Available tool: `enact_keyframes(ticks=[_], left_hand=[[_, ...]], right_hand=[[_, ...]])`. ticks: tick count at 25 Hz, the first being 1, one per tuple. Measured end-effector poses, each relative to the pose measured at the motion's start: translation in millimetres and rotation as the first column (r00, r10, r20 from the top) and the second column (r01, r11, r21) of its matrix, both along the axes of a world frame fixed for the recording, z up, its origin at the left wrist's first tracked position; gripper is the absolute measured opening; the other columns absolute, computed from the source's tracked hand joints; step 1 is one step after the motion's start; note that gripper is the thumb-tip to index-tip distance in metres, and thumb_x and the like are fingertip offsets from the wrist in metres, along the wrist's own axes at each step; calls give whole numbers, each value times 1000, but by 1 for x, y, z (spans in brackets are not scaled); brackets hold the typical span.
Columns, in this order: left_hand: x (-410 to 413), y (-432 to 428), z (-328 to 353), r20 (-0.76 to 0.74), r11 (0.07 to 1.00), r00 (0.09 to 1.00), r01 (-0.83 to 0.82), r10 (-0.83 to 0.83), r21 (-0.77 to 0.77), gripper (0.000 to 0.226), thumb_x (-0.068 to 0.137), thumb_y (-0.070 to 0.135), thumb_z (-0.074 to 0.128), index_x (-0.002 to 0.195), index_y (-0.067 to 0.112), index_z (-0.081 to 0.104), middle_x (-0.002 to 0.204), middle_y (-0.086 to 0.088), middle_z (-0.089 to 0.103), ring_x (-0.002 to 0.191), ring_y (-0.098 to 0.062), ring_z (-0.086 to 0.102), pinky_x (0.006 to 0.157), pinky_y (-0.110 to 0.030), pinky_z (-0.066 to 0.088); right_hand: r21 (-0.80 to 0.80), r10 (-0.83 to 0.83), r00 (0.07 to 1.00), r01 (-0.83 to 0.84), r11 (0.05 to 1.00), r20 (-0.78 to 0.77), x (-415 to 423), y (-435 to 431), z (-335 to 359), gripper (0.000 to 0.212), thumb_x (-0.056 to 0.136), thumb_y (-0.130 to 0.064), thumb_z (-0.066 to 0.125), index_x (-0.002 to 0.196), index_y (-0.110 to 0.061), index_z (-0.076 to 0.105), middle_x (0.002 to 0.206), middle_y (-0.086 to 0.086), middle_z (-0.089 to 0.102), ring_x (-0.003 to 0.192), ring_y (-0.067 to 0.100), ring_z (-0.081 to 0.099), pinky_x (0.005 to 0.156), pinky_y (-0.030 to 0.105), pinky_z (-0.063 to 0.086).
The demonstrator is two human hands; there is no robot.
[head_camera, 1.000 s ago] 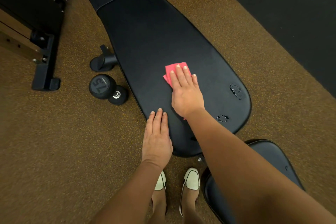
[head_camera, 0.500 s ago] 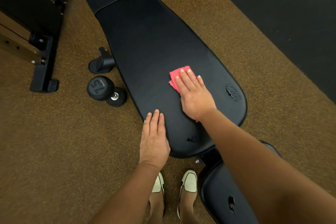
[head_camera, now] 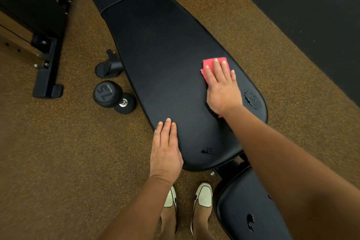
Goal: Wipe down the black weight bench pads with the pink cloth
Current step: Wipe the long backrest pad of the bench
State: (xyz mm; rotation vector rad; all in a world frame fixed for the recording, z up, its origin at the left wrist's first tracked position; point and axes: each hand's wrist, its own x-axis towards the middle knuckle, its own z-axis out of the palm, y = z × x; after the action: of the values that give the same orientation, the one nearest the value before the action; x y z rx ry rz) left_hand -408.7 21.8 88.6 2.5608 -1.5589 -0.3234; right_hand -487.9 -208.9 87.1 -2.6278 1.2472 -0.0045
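Pink cloth (head_camera: 212,64) flat on the long pad (head_camera: 165,60), toward its 4 o'clock edge, pinned under the right hand (head_camera: 222,87), palm down with fingers spread rather than curled around it, only the far corner and a sliver by the wrist showing. Left hand (head_camera: 165,148) flat and unclenched on the same pad's near edge at 7 o'clock, holding nothing; worn patches (head_camera: 251,100) in the vinyl just right of the cloth hand. Beyond, seat pad (head_camera: 239,210) at 5 o'clock, dumbbell (head_camera: 113,96) marked 15 on the brown floor (head_camera: 58,161) at 9 o'clock, cream shoes (head_camera: 203,195) at 6 o'clock.
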Motion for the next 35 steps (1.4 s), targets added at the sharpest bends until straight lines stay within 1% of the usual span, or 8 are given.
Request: enact_keyframes(ticks=[11,15,17,21,23,29,33,35], left_hand=[[0,0,0,5,1000,1000,-6,6,-29,57,86,16,29,137,-3,46,146,-18,43,138,-34,32,112,-47,34],[-2,0,-3,-27,998,999,-32,31,-51,57,86,14,28,137,-4,45,146,-19,42,138,-36,31,111,-49,34],[-1,0,-4,-29,998,999,-31,29,-60,57,85,13,28,138,-4,44,146,-19,41,139,-36,30,112,-49,33],[-3,0,-3,-31,997,999,-29,27,-77,55,84,6,40,138,-6,43,146,-21,41,138,-37,29,112,-50,32],[-3,0,-3,-32,995,999,-39,37,-87,58,81,3,47,138,-6,43,145,-22,42,137,-37,29,112,-50,31],[-3,0,-1,-42,999,999,-25,23,-45,56,83,4,45,138,-6,42,146,-22,41,137,-38,30,112,-51,32],[-2,0,-3,-37,999,999,-12,11,-48,57,85,12,30,137,-6,44,145,-22,42,137,-38,30,112,-51,33],[-2,0,-4,-42,998,999,-12,9,-65,54,85,7,39,137,-6,44,145,-22,42,136,-38,30,111,-51,34]], right_hand=[[45,-439,898,438,898,5,-10,-12,0,61,95,-16,31,152,-7,11,160,17,6,147,35,1,118,49,3],[-16,-4,1000,5,1000,21,-52,7,-4,55,97,-18,33,151,-11,23,159,14,14,147,33,6,117,50,9],[-33,28,999,-27,999,21,-73,1,-4,53,97,-20,33,149,-10,26,159,13,17,147,32,10,117,52,14],[16,-480,876,480,877,42,-77,28,-5,57,96,-17,35,150,-4,22,158,20,15,146,38,10,117,53,11],[7,-560,828,560,828,40,-68,52,-6,59,93,-17,35,149,-2,24,156,24,17,145,42,11,115,55,11],[-68,39,999,-38,997,9,-100,54,-5,55,95,-24,30,148,-9,31,157,15,22,146,34,13,115,54,21],[-45,-441,895,444,895,65,-81,65,-7,58,92,-20,34,147,-4,31,155,20,24,144,39,18,113,56,18],[-26,-449,891,452,892,70,-68,81,-5,59,90,-21,34,147,-4,32,154,22,25,144,41,18,113,55,17]])
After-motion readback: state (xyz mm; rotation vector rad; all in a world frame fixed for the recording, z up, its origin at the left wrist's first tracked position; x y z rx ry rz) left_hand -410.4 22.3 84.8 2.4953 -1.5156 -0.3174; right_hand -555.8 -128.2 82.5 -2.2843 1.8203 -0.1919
